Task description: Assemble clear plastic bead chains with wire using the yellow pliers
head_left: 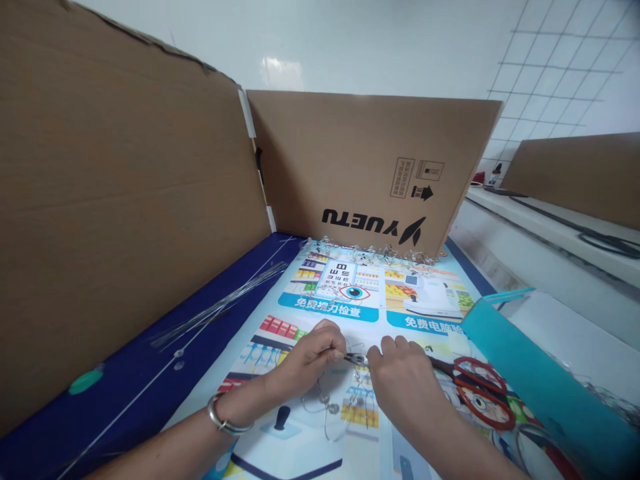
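Note:
My left hand (316, 352), with a bangle (223, 417) on the wrist, is pinched closed at the tip of small silver pliers (358, 360). Whatever lies between those fingertips is too small to make out. My right hand (403, 373) is closed around the pliers, whose handles it hides. Thin wire loops with small clear pieces (330, 408) show below and between both hands. Just right of my right hand lie scissors (484, 393) with red-orange handles, their dark blades partly behind that hand.
A printed sheet (370, 333) covers the table. Cardboard panels (310, 160) stand at the back and left. Small wire pieces (370, 255) line the back panel's foot. Straight wires (220, 307) lie on the left. A teal box (530, 360) with wire pieces stands right.

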A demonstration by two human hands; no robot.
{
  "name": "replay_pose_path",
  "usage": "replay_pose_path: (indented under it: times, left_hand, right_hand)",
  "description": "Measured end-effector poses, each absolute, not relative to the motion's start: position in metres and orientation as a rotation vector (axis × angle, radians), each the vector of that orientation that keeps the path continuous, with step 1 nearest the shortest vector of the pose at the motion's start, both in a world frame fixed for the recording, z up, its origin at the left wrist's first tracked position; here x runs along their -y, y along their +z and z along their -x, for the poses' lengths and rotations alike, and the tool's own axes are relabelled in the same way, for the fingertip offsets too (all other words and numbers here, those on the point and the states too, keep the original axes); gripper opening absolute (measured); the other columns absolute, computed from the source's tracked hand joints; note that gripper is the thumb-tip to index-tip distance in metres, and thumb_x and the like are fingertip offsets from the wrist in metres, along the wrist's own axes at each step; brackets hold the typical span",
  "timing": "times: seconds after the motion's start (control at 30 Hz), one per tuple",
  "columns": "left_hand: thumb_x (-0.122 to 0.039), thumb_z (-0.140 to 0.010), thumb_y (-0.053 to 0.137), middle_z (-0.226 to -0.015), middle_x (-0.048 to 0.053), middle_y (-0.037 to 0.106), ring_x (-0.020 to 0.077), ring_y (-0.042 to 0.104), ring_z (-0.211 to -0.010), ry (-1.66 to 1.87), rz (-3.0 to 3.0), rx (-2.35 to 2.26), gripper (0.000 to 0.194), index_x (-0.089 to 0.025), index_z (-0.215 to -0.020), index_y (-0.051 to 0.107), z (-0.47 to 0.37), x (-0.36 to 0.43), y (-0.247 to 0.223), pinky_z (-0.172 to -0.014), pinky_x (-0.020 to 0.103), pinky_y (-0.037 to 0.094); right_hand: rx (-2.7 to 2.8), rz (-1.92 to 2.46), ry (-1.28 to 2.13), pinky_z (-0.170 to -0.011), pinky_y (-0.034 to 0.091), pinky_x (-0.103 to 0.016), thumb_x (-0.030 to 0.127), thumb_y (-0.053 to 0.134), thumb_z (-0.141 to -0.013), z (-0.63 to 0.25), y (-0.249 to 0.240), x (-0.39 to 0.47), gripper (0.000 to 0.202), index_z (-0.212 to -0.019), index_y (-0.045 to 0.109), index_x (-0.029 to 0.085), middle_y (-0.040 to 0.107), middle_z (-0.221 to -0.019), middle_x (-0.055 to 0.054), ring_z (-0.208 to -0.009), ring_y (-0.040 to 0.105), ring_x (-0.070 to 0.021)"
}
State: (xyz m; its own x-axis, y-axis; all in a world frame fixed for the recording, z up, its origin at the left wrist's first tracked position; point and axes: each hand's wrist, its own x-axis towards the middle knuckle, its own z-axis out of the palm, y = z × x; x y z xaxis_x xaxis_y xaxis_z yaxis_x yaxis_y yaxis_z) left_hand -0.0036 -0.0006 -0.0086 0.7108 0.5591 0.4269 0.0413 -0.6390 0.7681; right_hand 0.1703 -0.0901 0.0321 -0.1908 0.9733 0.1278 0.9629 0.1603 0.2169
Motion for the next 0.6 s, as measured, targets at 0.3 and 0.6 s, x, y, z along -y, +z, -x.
replay_pose_path:
  times: [0.3, 0.6]
  left_hand:
    - [-0.026, -0.089, 0.039, -0.080, 0.004, 0.051, 0.0152, 0.045, -0.082, 0.866, -2.147, -0.449, 0.019, -0.016, -0.079, 0.052, 0.0033, 0.0001, -0.0114, -0.077, 0.028, 0.036]
    - [-0.024, -0.089, 0.040, -0.078, 0.003, 0.050, 0.0147, 0.044, -0.081, 0.865, -2.151, -0.458, 0.018, -0.016, -0.078, 0.052, 0.0029, 0.0016, -0.0093, -0.075, 0.028, 0.036]
  right_hand:
    - [-2.359, -1.971, 0.338, -0.053, 0.019, -0.030, 0.008, 0.046, -0.068, -0.1710, 0.0330, 0.0892, 0.015, -0.075, 0.056, 0.017, 0.053, -0.071, -0.008, -0.068, 0.047, -0.0190]
    - [-2.345, -1.963, 0.330, -0.053, 0.020, -0.030, 0.008, 0.045, -0.068, -0.1694, 0.0346, 0.0893, 0.016, -0.074, 0.056, 0.018, 0.053, -0.071, -0.008, -0.066, 0.048, -0.0203]
